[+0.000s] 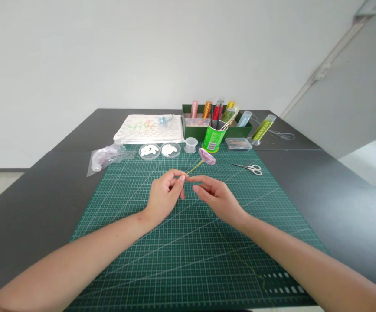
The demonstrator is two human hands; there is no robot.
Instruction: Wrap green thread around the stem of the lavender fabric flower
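Flower (pixel 207 157) tilts up, stem (pixel 194 167) pinched in the left hand (pixel 164 191). Right hand (pixel 219 197), half open, any hold unclear, is just beside. Beyond, a can (pixel 213 138) partly hides a box (pixel 192 132).

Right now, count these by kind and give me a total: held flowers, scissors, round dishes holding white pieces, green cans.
Held purple flower: 1
Scissors: 1
Round dishes holding white pieces: 2
Green can: 1
Total: 5

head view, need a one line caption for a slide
The left hand pinches a purple flower by its green stem above a cutting mat, the right hand close by.
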